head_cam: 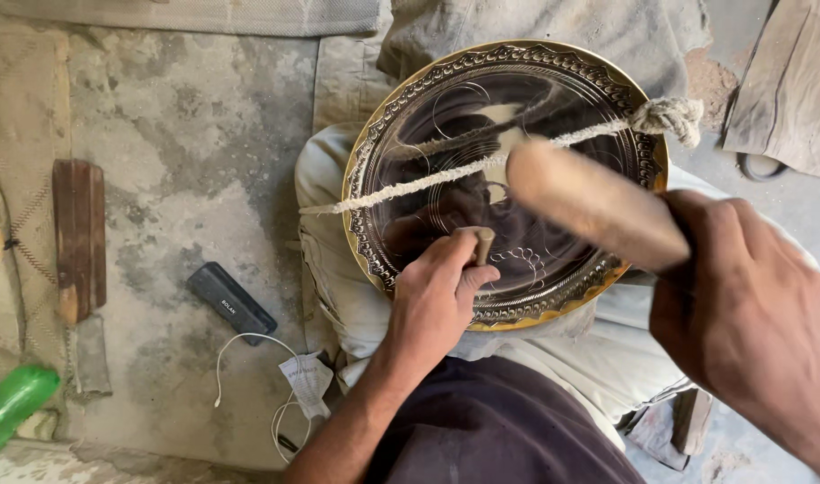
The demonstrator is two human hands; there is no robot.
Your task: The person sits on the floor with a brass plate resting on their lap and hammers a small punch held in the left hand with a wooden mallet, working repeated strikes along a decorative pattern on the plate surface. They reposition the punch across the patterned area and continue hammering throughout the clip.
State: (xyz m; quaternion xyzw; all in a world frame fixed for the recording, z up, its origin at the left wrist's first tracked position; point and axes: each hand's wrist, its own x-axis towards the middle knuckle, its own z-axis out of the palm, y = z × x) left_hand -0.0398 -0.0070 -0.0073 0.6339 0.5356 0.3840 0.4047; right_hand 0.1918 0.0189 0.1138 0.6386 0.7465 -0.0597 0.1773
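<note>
Head view: left hand (432, 300) has its grip clamped on a small chisel (483, 244) touching the engraved brass plate (504, 179) on the lap; right hand (750, 323), beside the plate's right rim, grips a wooden mallet (594, 204) above it. A rope (446, 175) crosses the plate.

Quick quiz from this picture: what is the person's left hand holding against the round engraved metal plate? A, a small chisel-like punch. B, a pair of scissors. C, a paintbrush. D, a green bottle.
A: the left hand grips a short punch with its tip on the engraved plate, while the right hand holds a wooden mallet above it.
</note>
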